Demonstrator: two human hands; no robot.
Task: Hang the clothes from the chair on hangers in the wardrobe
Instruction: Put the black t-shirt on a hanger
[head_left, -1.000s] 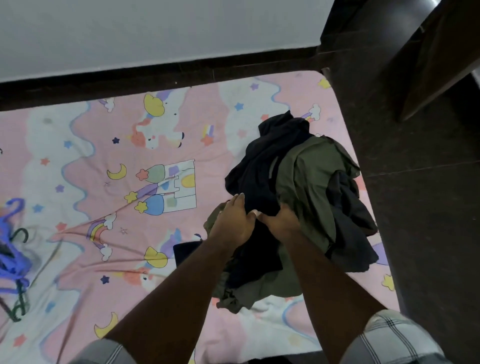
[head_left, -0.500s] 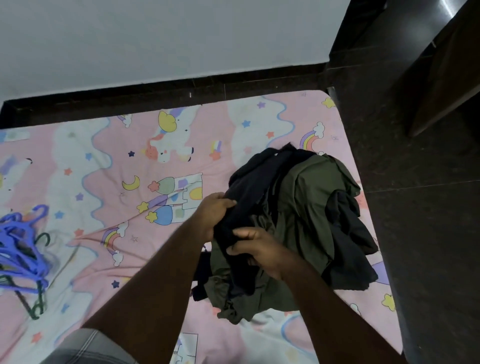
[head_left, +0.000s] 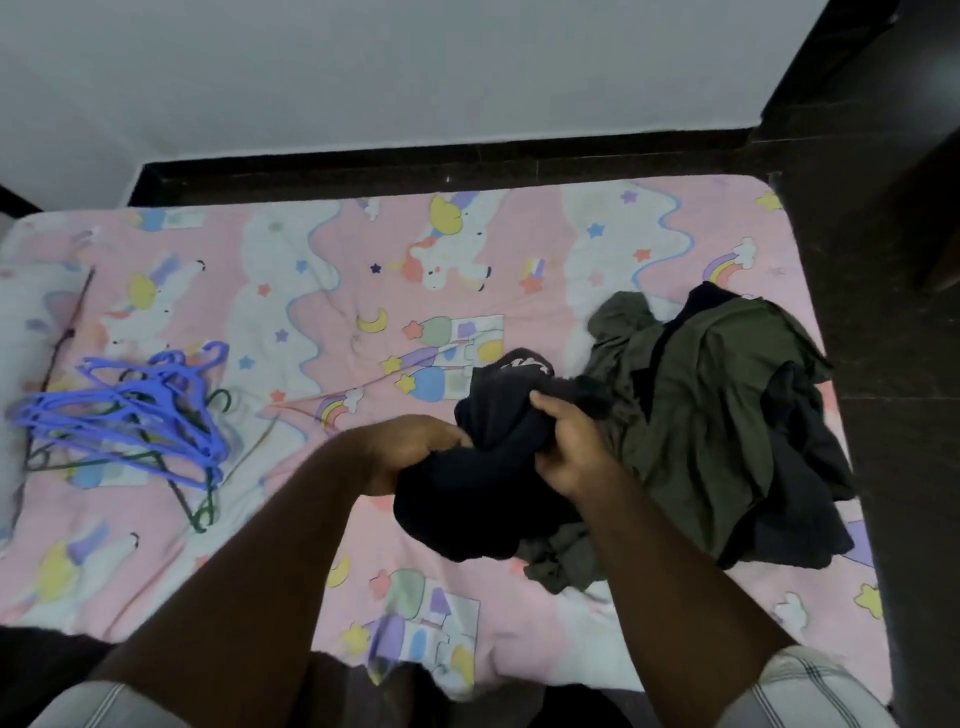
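A black garment (head_left: 483, 483) with white print near its top is bunched between both hands over the middle of the bed. My left hand (head_left: 415, 447) grips its left side and my right hand (head_left: 566, 447) grips its right side. To the right lies a pile of clothes (head_left: 727, 415), mostly an olive-green garment with dark pieces on it. A heap of blue and dark green plastic hangers (head_left: 140, 415) lies on the bed's left part.
The bed (head_left: 322, 291) has a pink and white sheet with unicorns and rainbows. A white wall runs behind it. Dark floor (head_left: 893, 364) lies to the right, with a dark wooden furniture edge (head_left: 935, 218) at the upper right.
Both hands have pulled the black garment left, off the pile and toward the bed's middle. The view has shifted left, bringing the hangers fully into sight.
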